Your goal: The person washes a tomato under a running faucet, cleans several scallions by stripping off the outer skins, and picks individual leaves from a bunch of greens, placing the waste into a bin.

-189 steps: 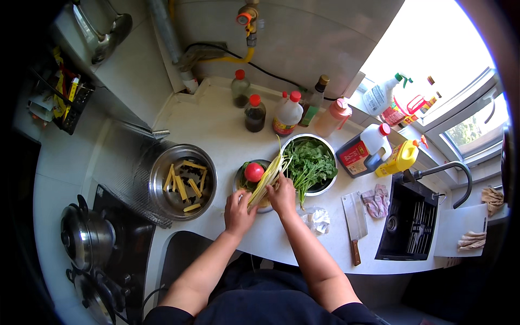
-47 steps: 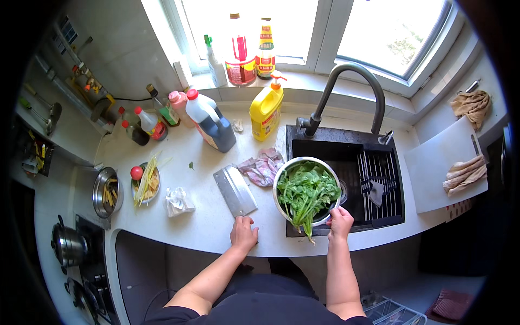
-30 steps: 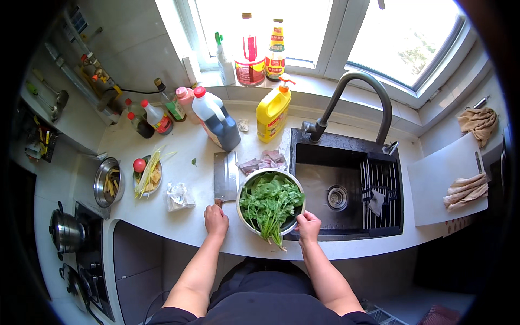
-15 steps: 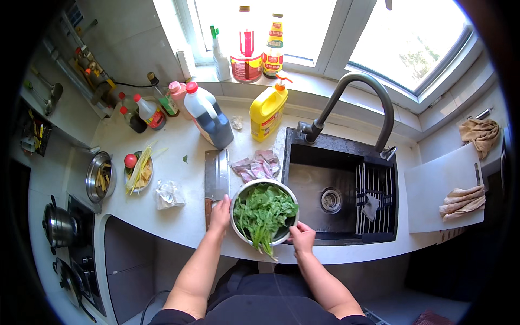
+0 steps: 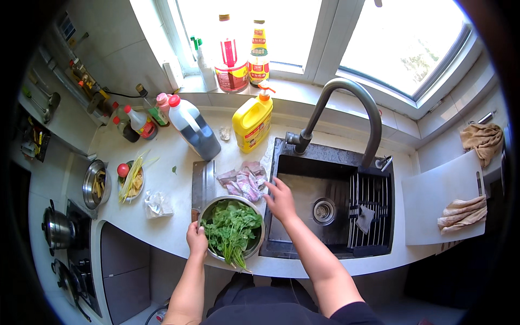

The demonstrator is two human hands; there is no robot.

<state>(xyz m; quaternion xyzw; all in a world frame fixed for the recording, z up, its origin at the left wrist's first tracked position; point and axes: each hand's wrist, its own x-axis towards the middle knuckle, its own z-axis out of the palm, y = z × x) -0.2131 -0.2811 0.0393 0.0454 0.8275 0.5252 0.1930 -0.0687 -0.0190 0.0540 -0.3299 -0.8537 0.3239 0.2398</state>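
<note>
A round metal bowl (image 5: 263, 232) full of leafy greens (image 5: 228, 226) sits at the counter's front edge, stems hanging over its near rim. My left hand (image 5: 196, 238) is closed on the bowl's left rim. My right hand (image 5: 280, 201) is off the bowl, fingers apart and holding nothing, over the left edge of the sink (image 5: 295, 189). Close to its fingertips lies a crumpled pink-and-white cloth (image 5: 246, 181), just behind the bowl. A cleaver (image 5: 203, 181) rests flat to the left, its handle partly hidden by the bowl.
A dark faucet (image 5: 374, 119) arches over the sink, where a drying rack (image 5: 368, 216) spans the right side. Behind stand a yellow pump bottle (image 5: 252, 124) and a jug of dark liquid (image 5: 195, 130). Leftward are a crumpled plastic bag (image 5: 158, 205), a vegetable plate (image 5: 130, 196) and a steel pot (image 5: 88, 197).
The bowl of greens has shifted left with my left hand on it. My right hand has let go of the rim and reached forward, opening beside the cloth.
</note>
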